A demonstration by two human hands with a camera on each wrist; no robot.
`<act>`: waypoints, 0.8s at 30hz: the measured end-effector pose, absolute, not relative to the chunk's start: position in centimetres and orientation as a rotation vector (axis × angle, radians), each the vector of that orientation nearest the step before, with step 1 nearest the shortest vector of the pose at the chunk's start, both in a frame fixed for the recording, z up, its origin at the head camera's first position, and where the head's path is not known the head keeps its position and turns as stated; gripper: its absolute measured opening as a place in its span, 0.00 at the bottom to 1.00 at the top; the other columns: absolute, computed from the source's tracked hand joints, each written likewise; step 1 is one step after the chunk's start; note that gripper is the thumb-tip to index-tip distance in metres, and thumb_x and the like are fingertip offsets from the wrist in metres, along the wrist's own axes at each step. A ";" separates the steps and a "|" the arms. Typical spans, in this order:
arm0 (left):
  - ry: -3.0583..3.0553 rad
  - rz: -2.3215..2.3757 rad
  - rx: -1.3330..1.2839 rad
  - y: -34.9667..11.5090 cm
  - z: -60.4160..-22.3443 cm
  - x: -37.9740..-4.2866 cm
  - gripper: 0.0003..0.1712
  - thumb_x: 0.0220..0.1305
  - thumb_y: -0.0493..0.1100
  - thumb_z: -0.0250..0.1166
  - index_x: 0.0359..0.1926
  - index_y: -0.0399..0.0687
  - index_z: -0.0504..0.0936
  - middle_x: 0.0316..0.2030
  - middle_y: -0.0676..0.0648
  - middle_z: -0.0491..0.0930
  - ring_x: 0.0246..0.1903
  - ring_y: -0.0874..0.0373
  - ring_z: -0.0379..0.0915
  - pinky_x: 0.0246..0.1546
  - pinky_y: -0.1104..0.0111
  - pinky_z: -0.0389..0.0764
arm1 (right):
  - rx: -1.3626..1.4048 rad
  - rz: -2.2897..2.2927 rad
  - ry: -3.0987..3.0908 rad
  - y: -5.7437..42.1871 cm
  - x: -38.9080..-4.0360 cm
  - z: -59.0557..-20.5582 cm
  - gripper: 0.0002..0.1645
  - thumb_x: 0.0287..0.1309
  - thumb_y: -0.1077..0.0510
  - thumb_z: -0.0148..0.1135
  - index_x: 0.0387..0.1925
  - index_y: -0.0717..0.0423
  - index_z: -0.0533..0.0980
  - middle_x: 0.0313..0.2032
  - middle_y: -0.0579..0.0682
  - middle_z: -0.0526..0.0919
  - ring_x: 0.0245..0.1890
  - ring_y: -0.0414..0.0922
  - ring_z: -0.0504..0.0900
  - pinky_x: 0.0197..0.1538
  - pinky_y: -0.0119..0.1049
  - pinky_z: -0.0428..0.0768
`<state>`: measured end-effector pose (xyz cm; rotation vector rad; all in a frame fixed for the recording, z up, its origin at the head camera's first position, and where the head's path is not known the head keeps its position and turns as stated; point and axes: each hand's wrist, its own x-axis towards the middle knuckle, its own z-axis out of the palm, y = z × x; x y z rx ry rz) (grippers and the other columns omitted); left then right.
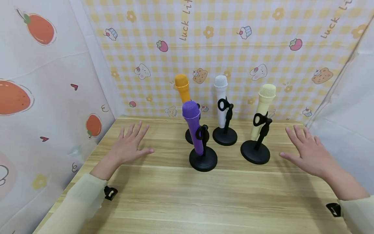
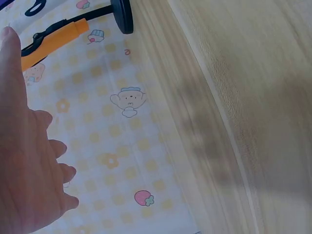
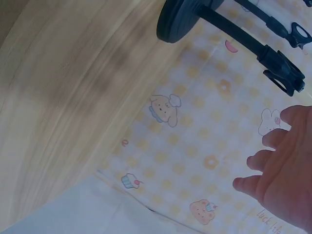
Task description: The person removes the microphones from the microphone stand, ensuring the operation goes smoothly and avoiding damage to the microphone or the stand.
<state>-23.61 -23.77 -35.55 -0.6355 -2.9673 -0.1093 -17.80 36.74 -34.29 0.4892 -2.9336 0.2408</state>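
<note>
My left hand [image 1: 130, 144] hovers over the left of the table with fingers spread, holding nothing. Opposite it, my right hand [image 1: 308, 154] is held the same way, apart from the nearest stand [image 1: 255, 152]. Between them, microphones lean in black stands with round bases. A purple microphone [image 1: 193, 123] is in front, partly covering an orange microphone [image 1: 182, 87] behind it. Back centre is a white microphone [image 1: 221, 89]; a cream microphone [image 1: 264, 100] is closest to the right hand. The left wrist view catches the orange microphone [image 2: 61, 41] past the thumb.
The wooden table [image 1: 175, 201] meets a yellow checked cloth [image 1: 187, 55] with cartoon prints at the back. White cloth with fruit prints [image 1: 58, 81] hangs on the left, and a plain pale cloth [image 1: 347, 107] on the right. Black wrist straps [image 1: 110, 193] show at the sleeves.
</note>
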 end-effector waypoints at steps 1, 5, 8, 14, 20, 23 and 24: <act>-2.966 -0.123 -0.637 -23.8 -35.6 -23.6 0.55 0.63 0.70 0.56 0.77 0.50 0.40 0.75 0.37 0.35 0.72 0.35 0.30 0.65 0.37 0.31 | 0.496 0.247 -2.918 36.6 -17.7 -34.2 0.55 0.66 0.40 0.57 0.76 0.50 0.33 0.73 0.66 0.31 0.70 0.68 0.27 0.65 0.64 0.25; -2.941 -0.158 -0.649 -23.8 -35.7 -23.5 0.55 0.63 0.70 0.56 0.77 0.50 0.40 0.75 0.37 0.37 0.72 0.34 0.34 0.65 0.36 0.37 | 0.523 0.255 -2.853 36.2 -17.3 -34.0 0.55 0.65 0.42 0.59 0.77 0.51 0.36 0.74 0.66 0.38 0.72 0.65 0.33 0.69 0.59 0.31; -2.912 -0.177 -0.669 -23.7 -35.7 -23.4 0.56 0.62 0.71 0.55 0.77 0.50 0.41 0.75 0.37 0.40 0.71 0.34 0.38 0.64 0.36 0.42 | 0.534 0.272 -2.798 35.9 -17.1 -33.8 0.54 0.64 0.42 0.60 0.77 0.50 0.39 0.73 0.65 0.44 0.72 0.63 0.41 0.70 0.57 0.38; -2.864 -0.252 -0.706 -23.4 -35.6 -23.3 0.55 0.62 0.69 0.58 0.77 0.48 0.44 0.74 0.36 0.44 0.71 0.36 0.42 0.65 0.38 0.46 | 0.531 0.352 -2.652 34.9 -16.8 -34.2 0.50 0.61 0.46 0.65 0.76 0.49 0.50 0.69 0.64 0.61 0.62 0.68 0.65 0.53 0.68 0.65; -2.806 -0.325 -0.731 -22.9 -35.7 -23.1 0.55 0.61 0.70 0.58 0.76 0.46 0.47 0.73 0.37 0.49 0.70 0.38 0.47 0.65 0.40 0.51 | 0.588 0.420 -2.479 33.7 -17.0 -35.1 0.44 0.55 0.53 0.70 0.71 0.54 0.63 0.60 0.65 0.73 0.50 0.67 0.76 0.43 0.61 0.73; -2.767 -0.381 -0.747 -22.8 -35.9 -23.0 0.55 0.60 0.69 0.60 0.76 0.45 0.48 0.73 0.37 0.52 0.69 0.38 0.50 0.64 0.41 0.55 | 0.608 0.460 -2.425 33.1 -17.2 -35.5 0.44 0.52 0.57 0.72 0.69 0.53 0.66 0.58 0.64 0.76 0.48 0.64 0.78 0.45 0.51 0.75; -2.753 -0.404 -0.751 -22.7 -36.0 -22.9 0.55 0.60 0.69 0.60 0.76 0.45 0.49 0.72 0.37 0.53 0.69 0.38 0.52 0.64 0.42 0.56 | 0.613 0.479 -2.412 32.9 -17.2 -35.7 0.44 0.51 0.58 0.73 0.69 0.52 0.66 0.57 0.63 0.77 0.48 0.63 0.79 0.49 0.45 0.75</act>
